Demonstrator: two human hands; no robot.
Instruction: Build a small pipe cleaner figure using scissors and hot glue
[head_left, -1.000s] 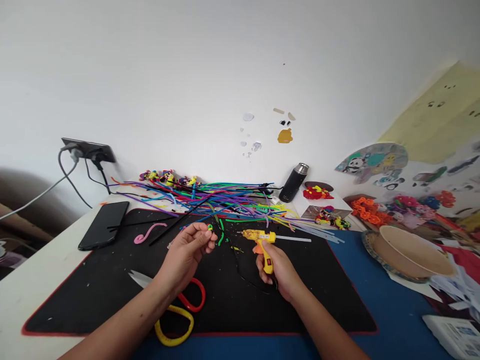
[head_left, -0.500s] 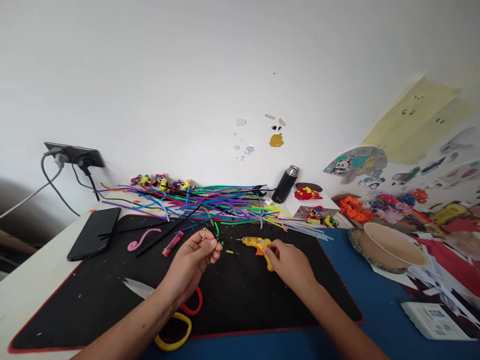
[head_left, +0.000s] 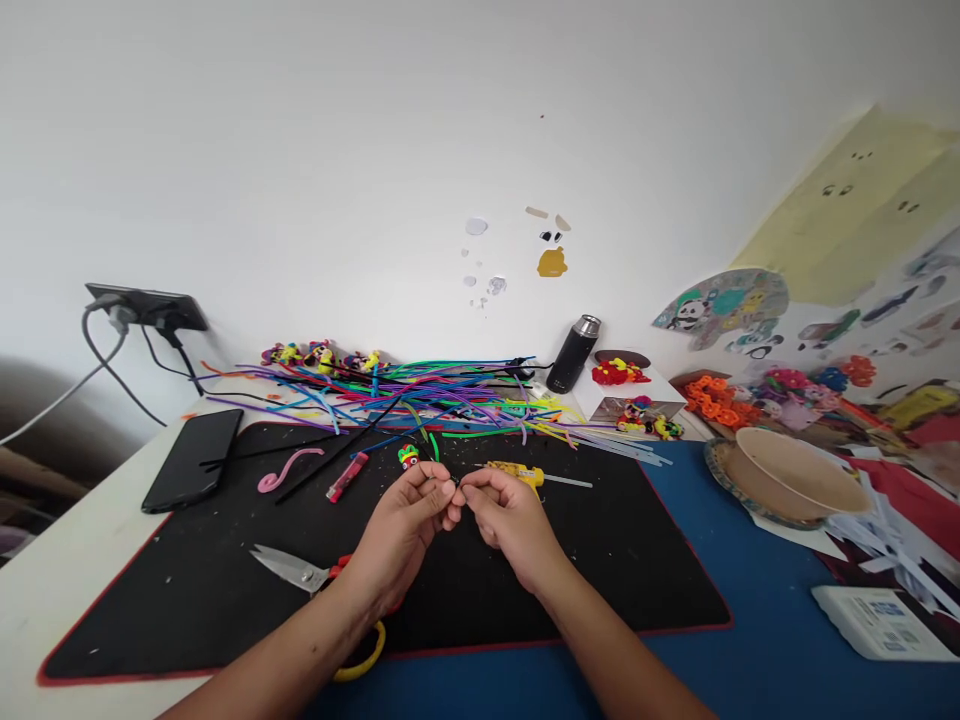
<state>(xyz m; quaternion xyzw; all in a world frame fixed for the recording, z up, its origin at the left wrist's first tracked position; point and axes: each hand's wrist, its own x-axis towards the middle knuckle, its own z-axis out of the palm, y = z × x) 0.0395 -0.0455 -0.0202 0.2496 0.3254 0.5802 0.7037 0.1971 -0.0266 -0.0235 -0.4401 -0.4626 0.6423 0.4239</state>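
Observation:
Between the fingertips of my left hand (head_left: 412, 525) is a small dark piece, seemingly black pipe cleaner (head_left: 456, 482), mostly covered by the fingers. My right hand (head_left: 510, 520) meets it from the other side, thumb and forefinger pinched at the same piece. Just behind my right hand, a yellow glue gun (head_left: 529, 474) with a clear glue stick lies on the black mat (head_left: 600, 580). A small green, yellow and red ornament with eyes (head_left: 408, 456) sits beyond my left fingers. Scissors (head_left: 292, 570) with red and yellow handles lie partly under my left forearm.
Many coloured pipe cleaners (head_left: 420, 390) are heaped along the wall. At left are a phone (head_left: 191, 460), a pink curled pipe cleaner (head_left: 289, 470) and a pink lighter (head_left: 347, 478). A black flask (head_left: 574, 355) stands at the back; a bowl (head_left: 799, 470) is at right.
My right hand has let go of the glue gun and moved left to my left hand, pinching the dark piece. The glue gun now lies on the mat. The view has shifted slightly.

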